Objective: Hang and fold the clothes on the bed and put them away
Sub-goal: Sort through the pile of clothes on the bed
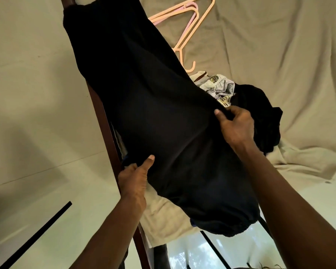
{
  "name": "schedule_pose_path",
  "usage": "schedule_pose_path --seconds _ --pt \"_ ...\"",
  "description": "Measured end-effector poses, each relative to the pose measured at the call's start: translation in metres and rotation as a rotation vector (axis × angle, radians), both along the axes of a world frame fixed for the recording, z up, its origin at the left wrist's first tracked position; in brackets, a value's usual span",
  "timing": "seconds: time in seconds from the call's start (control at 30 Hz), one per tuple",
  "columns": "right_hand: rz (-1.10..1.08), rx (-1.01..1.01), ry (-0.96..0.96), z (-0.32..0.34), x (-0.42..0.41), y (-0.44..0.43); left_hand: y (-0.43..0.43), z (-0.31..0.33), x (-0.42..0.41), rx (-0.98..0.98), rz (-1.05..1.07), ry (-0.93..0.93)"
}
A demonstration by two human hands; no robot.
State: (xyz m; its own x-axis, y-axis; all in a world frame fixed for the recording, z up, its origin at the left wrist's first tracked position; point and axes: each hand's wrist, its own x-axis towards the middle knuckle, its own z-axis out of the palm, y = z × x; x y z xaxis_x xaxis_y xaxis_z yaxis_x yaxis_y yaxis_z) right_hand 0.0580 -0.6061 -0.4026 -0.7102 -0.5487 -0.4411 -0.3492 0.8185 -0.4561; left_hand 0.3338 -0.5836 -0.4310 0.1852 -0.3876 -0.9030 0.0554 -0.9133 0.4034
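Note:
A long dark garment lies stretched diagonally across the beige bed sheet, its elastic hem near the bed's front edge. My left hand grips its left edge, thumb on top of the cloth. At the garment's right edge my right hand pinches the fabric, thumb over it and fingers curled beneath. Behind the right hand sits a heap of clothes: a black garment and a pale printed one.
Several peach and pink plastic hangers lie on the sheet at the top middle. A dark wooden bed rail runs diagonally along the garment's left side. To its left is pale floor with a black strip.

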Motion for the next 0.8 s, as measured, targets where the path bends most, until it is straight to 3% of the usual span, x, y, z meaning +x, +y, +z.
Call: schedule_pose_path --seconds 0.07,0.13,0.2,0.37,0.57,0.67,0.8 --pt "-0.108 -0.04 0.034 0.001 0.0 -0.004 -0.006 0.002 -0.004 -0.031 -0.059 0.078" --pt "-0.127 -0.061 -0.057 -0.001 0.002 -0.006 -0.01 -0.005 -0.008 -0.12 -0.126 0.015" --pt "-0.044 -0.027 -0.141 -0.001 0.006 -0.01 -0.013 -0.019 -0.011 -0.149 -0.112 -0.088" --pt "0.169 0.172 -0.134 0.008 0.016 -0.018 -0.028 -0.037 -0.02 -0.071 -0.079 -0.18" --pt "0.237 0.262 0.003 0.018 0.035 -0.02 -0.025 -0.027 -0.018 -0.186 -0.278 -0.273" --pt "0.006 0.124 -0.051 0.022 0.028 -0.018 -0.027 -0.029 -0.015 -0.089 -0.277 -0.203" --pt "-0.333 0.05 -0.385 0.032 0.019 -0.016 -0.039 -0.024 -0.016 -0.002 -0.227 -0.15"
